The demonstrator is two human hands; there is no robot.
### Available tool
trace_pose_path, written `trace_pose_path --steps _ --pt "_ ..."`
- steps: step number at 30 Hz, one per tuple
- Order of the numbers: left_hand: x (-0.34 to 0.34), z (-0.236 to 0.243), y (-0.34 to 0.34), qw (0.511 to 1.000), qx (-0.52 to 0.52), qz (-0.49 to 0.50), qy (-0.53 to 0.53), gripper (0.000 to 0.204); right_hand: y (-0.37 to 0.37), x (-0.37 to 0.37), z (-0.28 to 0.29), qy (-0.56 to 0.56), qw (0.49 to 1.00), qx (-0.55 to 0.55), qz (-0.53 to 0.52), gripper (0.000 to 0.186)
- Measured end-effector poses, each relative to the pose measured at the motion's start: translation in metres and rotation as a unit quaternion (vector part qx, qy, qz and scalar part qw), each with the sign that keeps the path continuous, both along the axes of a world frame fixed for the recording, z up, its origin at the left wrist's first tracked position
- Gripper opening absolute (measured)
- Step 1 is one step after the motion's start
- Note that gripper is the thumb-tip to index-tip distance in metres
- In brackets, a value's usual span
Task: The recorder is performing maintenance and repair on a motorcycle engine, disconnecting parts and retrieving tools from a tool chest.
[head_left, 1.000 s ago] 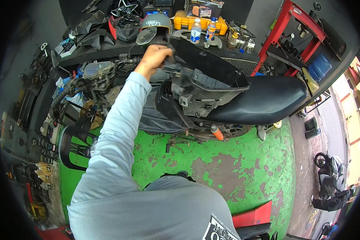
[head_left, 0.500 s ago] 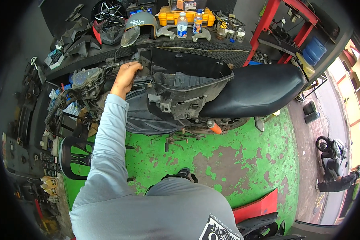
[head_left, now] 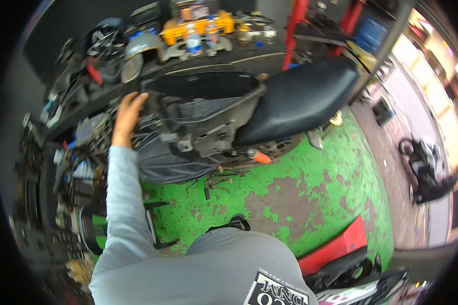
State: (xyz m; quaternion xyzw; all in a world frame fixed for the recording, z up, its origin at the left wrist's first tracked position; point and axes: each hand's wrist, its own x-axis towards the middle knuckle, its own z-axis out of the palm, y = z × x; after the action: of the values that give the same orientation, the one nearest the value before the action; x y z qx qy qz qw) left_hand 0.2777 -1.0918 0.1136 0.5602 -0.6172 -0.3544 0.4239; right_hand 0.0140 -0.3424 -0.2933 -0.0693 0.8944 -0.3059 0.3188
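My left hand [head_left: 127,118], in a grey sleeve, reaches over the partly stripped motorcycle. Its fingers are stretched out and slightly apart, somewhat blurred, beside the left end of a black plastic under-seat storage box [head_left: 216,133]. Nothing shows in the hand; whether a fingertip touches the box's edge I cannot tell. The box lies open-topped on the bike's frame, against the long black seat [head_left: 305,99]. Below the box and to its left is a dark body panel [head_left: 175,161]. An orange cylinder [head_left: 259,156] sticks out under the seat. My right hand is out of view.
Behind the bike runs a dark bench [head_left: 178,66] with a helmet [head_left: 140,48], bottles and a yellow case [head_left: 168,34]. A red frame stand [head_left: 294,33] rises at the back right. A dark chair [head_left: 89,229] stands left; a red panel [head_left: 336,246] lies on the green floor [head_left: 336,168].
My left hand has loosened from the box's left end, its fingers now straighter and more spread. The view has shifted and tilted, so the bike appears further left.
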Motion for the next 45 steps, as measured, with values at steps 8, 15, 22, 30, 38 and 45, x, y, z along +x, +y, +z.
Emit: trace_pose_path --steps 8,15,22,30,38,45 --pt "-0.071 0.071 0.043 0.909 -0.408 -0.062 -0.060 0.037 0.020 0.029 0.013 0.165 0.956 -0.039 -0.239 0.035" --pt "-0.247 0.044 0.168 0.858 -0.378 -0.330 0.111 0.037 0.004 0.028 0.165 0.181 0.871 -0.218 -0.402 0.029" --pt "-0.361 -0.030 0.408 0.724 -0.191 -0.657 0.088 0.035 0.133 0.073 0.174 0.390 0.650 -0.169 -0.631 0.017" --pt "-0.385 -0.092 0.603 0.595 -0.095 -0.798 -0.012 0.050 0.322 0.142 0.089 0.339 0.477 -0.031 -0.810 0.020" --pt "-0.375 -0.192 0.675 0.491 -0.055 -0.860 -0.128 0.046 0.375 0.099 0.028 0.234 0.635 -0.048 -0.735 0.032" --pt "-0.379 -0.193 0.747 0.409 -0.049 -0.893 -0.180 0.048 0.366 0.027 0.013 0.059 0.742 0.012 -0.667 0.068"
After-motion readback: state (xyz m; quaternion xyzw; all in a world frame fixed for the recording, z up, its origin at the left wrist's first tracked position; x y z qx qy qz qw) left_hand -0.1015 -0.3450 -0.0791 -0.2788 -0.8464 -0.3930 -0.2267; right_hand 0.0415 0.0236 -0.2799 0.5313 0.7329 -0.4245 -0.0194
